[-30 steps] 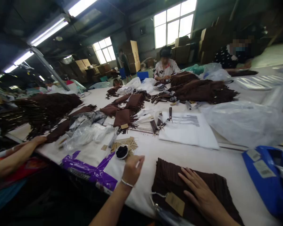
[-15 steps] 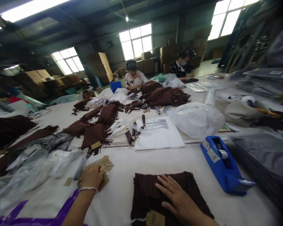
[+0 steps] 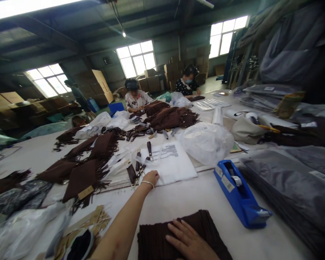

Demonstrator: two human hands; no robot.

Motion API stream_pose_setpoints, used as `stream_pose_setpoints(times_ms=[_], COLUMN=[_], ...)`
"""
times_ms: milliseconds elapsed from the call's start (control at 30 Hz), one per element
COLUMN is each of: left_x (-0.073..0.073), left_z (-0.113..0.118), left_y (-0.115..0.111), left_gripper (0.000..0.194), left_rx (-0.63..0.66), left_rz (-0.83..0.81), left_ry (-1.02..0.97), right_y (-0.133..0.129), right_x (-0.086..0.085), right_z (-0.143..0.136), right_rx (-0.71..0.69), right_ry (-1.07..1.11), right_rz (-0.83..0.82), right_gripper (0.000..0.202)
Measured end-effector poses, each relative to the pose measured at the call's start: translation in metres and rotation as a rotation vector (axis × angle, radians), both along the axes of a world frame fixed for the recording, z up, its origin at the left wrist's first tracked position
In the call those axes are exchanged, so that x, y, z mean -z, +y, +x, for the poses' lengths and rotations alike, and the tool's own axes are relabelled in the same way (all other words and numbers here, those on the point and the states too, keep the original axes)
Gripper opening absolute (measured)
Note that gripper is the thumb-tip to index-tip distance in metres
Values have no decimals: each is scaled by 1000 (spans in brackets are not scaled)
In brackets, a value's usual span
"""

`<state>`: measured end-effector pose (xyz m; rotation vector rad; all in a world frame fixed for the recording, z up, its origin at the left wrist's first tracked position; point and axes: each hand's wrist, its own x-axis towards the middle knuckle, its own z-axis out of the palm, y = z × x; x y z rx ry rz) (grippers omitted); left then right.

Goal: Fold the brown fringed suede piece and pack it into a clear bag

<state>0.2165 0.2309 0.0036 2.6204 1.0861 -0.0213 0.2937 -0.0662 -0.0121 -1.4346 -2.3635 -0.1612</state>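
My right hand [image 3: 191, 240] lies flat with fingers spread on a folded dark brown scarf [image 3: 151, 242], its fringe towards the far side. My left hand [image 3: 151, 177] is stretched forward, fingers curled closed at the near edge of a stack of white printed plastic bags [image 3: 180, 168]; its fingertips are partly hidden. Just left of that hand lie dark leather key straps [image 3: 131, 172] with gold metal clips. Below my left forearm is a pile of tan paper tags [image 3: 99, 218] with strings, beside a dark round-ended thing with a pale rim [image 3: 82, 245].
A blue tape dispenser [image 3: 242, 198] stands right of the scarf. Further right lie grey bagged goods [image 3: 292, 180]. A puffy clear plastic bag [image 3: 206, 139] sits beyond the dispenser. Brown fringed scarves [image 3: 81, 177] cover the left and far table. Two people [image 3: 135, 95] sit across.
My left hand has left the tan tags and moved forward and right to the plastic bags. My right hand stays on the scarf. The view has turned right.
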Motion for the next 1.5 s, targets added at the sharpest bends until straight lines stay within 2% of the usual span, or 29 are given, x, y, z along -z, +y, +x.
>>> stream_pose_setpoints(times_ms=[100, 267, 333, 400, 467, 533, 600, 667, 767, 833, 933, 1000, 1067, 1167, 1233, 1367, 1433, 1500], left_x=[0, -13, -21, -30, -39, -48, -53, -56, -61, -65, -71, -70, -64, -52, -45, -29, -18, -8], left_z=[-12, -27, -29, -29, -29, -28, -27, -31, -51, -74, -110, -126, -131, -117, -96, -58, -51, -55], left_y=[2, -10, -18, -30, -45, -62, -78, -89, -90, -83, -76, -79, -90, -110, -119, -116, -109, -100], left_gripper=[22, 34, 36, 38, 41, 44, 43, 37, 22, 16, 27, 32, 30, 31, 35, 24, 21, 22], left_rx=[1, -70, -68, -18, 55, 129, 193, 214, 115, -6, -199, -320, -436, -552, -567, -538, -537, -551], left_rz=[26, 193, 259, 297, 312, 310, 290, 255, 202, 176, 126, 50, -112, -451, -665, -1014, -1115, -1180], left_ry=[11, 37, 45, 45, 40, 39, 48, 77, 129, 133, 83, -1, -145, -417, -596, -887, -934, -927], right_y=[2, -1, -1, 5, 24, 53, 85, 110, 116, 99, 60, 36, 18, 6, 4, -3, -13, -24], right_x=[3, 4, -8, -29, -53, -71, -77, -74, -62, -55, -48, -40, -28, -11, -5, -4, -1, 6], right_z=[0, -1, 1, 5, 12, 22, 36, 51, 76, 93, 110, 113, 109, 102, 100, 96, 90, 84], right_rx=[4, -6, -8, 84, 246, 374, 432, 461, 507, 567, 686, 756, 828, 890, 849, 705, 672, 661], right_ry=[4, 101, 206, 332, 395, 349, 257, 218, 261, 327, 473, 558, 839, 1517, 1788, 1911, 1950, 1983], right_rz=[28, -17, -78, -128, -104, -38, -55, -125, -176, -173, -132, -100, -66, -2, 3, -140, -237, -340], right_gripper=[59, 52, 48, 44, 45, 50, 47, 35, 30, 31, 42, 50, 54, 59, 57, 40, 32, 29])
